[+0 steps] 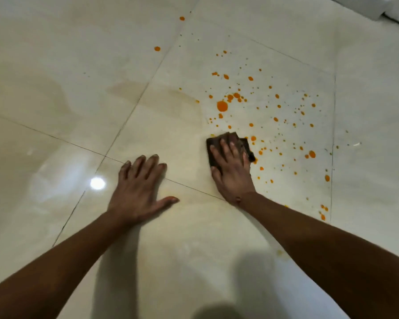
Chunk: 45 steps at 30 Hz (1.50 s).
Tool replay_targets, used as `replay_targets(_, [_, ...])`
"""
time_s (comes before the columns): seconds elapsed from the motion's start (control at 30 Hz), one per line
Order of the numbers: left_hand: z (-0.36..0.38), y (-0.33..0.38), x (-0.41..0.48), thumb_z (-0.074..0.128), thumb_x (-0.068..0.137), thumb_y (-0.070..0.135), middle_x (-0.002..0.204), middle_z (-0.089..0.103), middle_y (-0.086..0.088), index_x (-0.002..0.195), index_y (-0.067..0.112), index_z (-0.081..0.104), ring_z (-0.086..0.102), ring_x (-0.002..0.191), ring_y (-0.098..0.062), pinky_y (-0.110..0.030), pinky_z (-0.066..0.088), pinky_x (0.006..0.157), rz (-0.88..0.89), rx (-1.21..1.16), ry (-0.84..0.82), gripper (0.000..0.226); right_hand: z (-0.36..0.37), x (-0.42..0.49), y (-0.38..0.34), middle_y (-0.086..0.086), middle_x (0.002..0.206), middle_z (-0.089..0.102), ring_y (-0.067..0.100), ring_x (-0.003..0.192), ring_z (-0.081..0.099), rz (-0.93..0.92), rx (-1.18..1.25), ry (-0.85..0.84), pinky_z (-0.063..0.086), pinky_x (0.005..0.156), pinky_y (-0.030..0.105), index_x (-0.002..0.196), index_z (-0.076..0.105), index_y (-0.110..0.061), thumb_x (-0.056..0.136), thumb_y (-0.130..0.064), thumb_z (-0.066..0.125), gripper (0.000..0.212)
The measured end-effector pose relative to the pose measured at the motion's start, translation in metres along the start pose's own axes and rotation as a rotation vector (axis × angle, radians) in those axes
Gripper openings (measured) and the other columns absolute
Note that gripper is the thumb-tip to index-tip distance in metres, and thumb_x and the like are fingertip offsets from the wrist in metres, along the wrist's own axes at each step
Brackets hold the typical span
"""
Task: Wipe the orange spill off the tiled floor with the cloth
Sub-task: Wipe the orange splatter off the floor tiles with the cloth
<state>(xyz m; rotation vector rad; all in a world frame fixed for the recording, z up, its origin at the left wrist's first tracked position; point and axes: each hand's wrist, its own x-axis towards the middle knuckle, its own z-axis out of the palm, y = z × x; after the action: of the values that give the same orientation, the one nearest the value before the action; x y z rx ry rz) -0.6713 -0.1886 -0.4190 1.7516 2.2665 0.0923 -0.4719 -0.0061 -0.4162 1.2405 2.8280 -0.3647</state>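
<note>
Orange spill lies as many drops and splatters over the cream tiled floor, mostly on the tile ahead and to the right. A dark brown folded cloth rests on the floor at the near edge of the splatter. My right hand presses flat on the cloth, fingers spread, covering most of it. My left hand lies flat on the bare tile to the left, fingers apart, holding nothing. A faint pale orange smear shows left of the drops.
Thin grey grout lines cross the floor. Stray orange drops sit farther off at upper centre. A white object stands at the top right corner. A ceiling light reflects as a bright spot on the tile.
</note>
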Motion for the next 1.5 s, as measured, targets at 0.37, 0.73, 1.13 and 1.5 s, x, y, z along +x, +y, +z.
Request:
replay_targets(0.37, [-0.028,0.021,0.022,0.029,0.055,0.095,0.140,0.036,-0.008,0.133,0.017,0.042,0.034,0.129,-0.039,-0.056,0.037,0.099,-0.093,0.087,-0.147,0.111,-0.031,0.026,0.082,0.006,0.163,0.015,0.029,0.149,0.008,-0.077,-0.078,-0.057,0.013,0.115,0.059,0.153,0.023,-0.029,0.092,-0.046,0.025,0.064])
replay_targets(0.73, [-0.048,0.078,0.047,0.068,0.081,0.053,0.152,0.018,0.006,0.150,0.035,0.013,0.036,0.130,-0.024,-0.036,0.055,0.073,0.078,0.270,-0.375,0.090,-0.048,0.018,0.161,0.004,0.163,0.013,0.028,0.150,0.006,-0.379,-0.130,-0.175,0.019,0.112,0.063,0.154,0.021,-0.032,0.090,-0.053,0.017,0.067])
replay_targets(1.13, [-0.023,0.141,0.040,0.081,0.035,0.074,0.152,0.013,-0.001,0.142,0.021,0.019,0.029,0.131,-0.035,-0.046,0.049,0.084,-0.352,0.070,-0.330,0.135,-0.033,-0.081,0.176,0.004,0.159,0.028,0.028,0.147,0.021,-0.324,-0.040,-0.074,0.022,0.111,0.060,0.149,0.035,-0.033,0.093,-0.038,0.039,0.056])
replay_targets(1.5, [-0.024,0.168,0.033,0.090,0.051,0.051,0.150,0.029,-0.001,0.144,0.020,0.035,0.038,0.131,-0.033,-0.046,0.046,0.092,-0.243,-0.021,-0.226,0.112,-0.032,-0.138,0.196,0.004,0.158,0.031,0.028,0.146,0.022,-0.385,-0.056,-0.096,0.024,0.110,0.059,0.149,0.035,-0.031,0.091,-0.036,0.041,0.058])
